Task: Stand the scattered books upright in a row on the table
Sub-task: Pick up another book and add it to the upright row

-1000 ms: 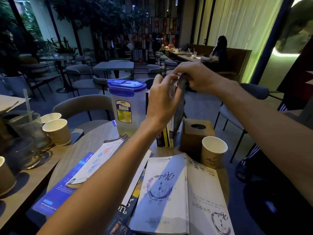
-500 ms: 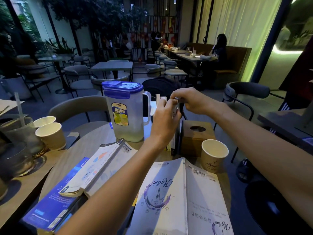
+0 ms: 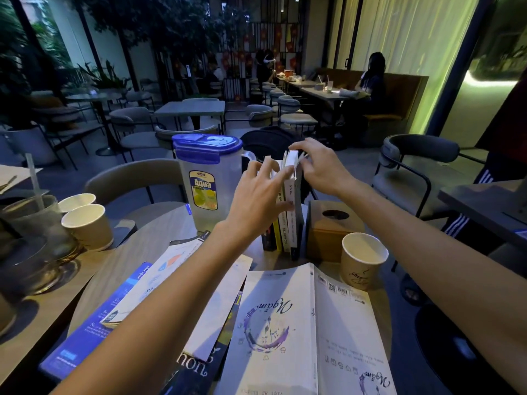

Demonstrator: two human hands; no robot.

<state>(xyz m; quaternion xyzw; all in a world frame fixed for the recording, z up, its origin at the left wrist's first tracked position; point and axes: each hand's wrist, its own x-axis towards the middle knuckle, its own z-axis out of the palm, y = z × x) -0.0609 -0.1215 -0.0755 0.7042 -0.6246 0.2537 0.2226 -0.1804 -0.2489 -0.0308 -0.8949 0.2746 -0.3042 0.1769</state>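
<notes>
Several upright books (image 3: 286,223) stand at the table's (image 3: 159,232) twelve o'clock, between pitcher (image 3: 208,181) at eleven and tissue box (image 3: 330,226) at one. Left hand (image 3: 256,201), fingers spread, presses against them. Right hand (image 3: 319,166) arches over the outermost book's top; whether it pinches, I can't tell. Flat books (image 3: 299,332) lie at six.

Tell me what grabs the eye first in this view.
The left hand and right hand meet at the upright books, which stand between the blue-lidded pitcher and the tissue box at the far side of the table. Nearer the camera, a big white book lies spread open, cover up, beside other flat books.
</notes>
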